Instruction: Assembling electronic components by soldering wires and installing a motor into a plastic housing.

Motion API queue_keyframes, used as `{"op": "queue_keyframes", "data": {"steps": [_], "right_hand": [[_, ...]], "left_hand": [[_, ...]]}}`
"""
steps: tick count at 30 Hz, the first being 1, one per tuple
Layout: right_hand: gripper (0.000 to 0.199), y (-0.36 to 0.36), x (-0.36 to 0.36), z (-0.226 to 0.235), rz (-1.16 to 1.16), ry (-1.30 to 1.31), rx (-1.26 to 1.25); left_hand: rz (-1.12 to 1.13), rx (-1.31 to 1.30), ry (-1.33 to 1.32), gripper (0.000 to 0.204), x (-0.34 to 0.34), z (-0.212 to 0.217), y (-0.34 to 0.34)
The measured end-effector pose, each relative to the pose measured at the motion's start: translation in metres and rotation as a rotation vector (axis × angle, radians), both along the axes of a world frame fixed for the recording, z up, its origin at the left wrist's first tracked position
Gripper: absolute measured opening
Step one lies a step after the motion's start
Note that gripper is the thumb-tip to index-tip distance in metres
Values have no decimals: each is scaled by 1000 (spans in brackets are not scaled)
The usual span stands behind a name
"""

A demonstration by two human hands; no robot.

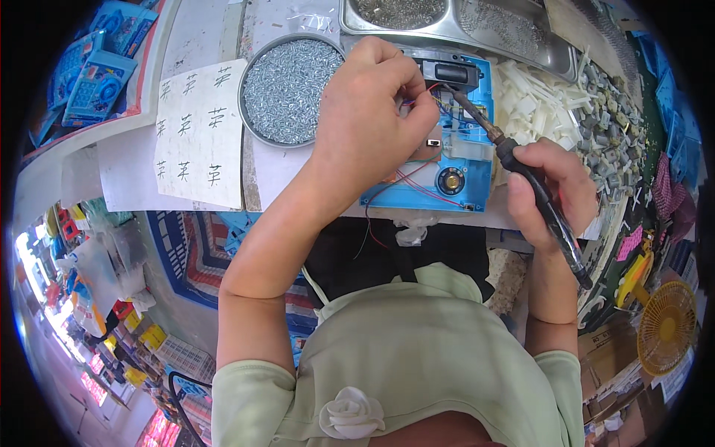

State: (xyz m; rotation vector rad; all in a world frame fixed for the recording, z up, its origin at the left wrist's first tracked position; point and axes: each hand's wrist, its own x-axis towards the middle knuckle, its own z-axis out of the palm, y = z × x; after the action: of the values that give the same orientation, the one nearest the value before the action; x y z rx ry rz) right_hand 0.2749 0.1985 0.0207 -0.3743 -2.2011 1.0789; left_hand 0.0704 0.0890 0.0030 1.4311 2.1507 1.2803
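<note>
In my right hand (555, 197) is a black-handled soldering iron (532, 173), its metal tip reaching into an opened blue plastic housing (467, 195). My left hand (376, 112) is over the housing's left part, thumb and fingers pinched around a thin red wire (430, 88) close to the iron's tip. Inside the housing sit a round speaker (450, 180), a small switch (433, 142) and a black rectangular part (451, 73) along the far side. Loose red and dark wires trail over the near edge. The left hand hides part of the housing.
A round tin of small metal screws or pins (287, 89) stands left of the housing, beside a sheet with handwriting (197, 141). Behind is a divided metal tray (477, 33). White plastic pieces (536, 100) and grey metal parts (611, 119) are heaped on the right.
</note>
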Motion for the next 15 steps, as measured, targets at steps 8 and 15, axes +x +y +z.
{"op": "queue_keyframes", "data": {"steps": [8,15], "right_hand": [[25,1,-5,2,10,-18,93],[26,3,-8,0,31,-13,98]], "left_hand": [[3,6,-8,11,0,-1,1],[7,13,-19,10,0,-2,0]]}}
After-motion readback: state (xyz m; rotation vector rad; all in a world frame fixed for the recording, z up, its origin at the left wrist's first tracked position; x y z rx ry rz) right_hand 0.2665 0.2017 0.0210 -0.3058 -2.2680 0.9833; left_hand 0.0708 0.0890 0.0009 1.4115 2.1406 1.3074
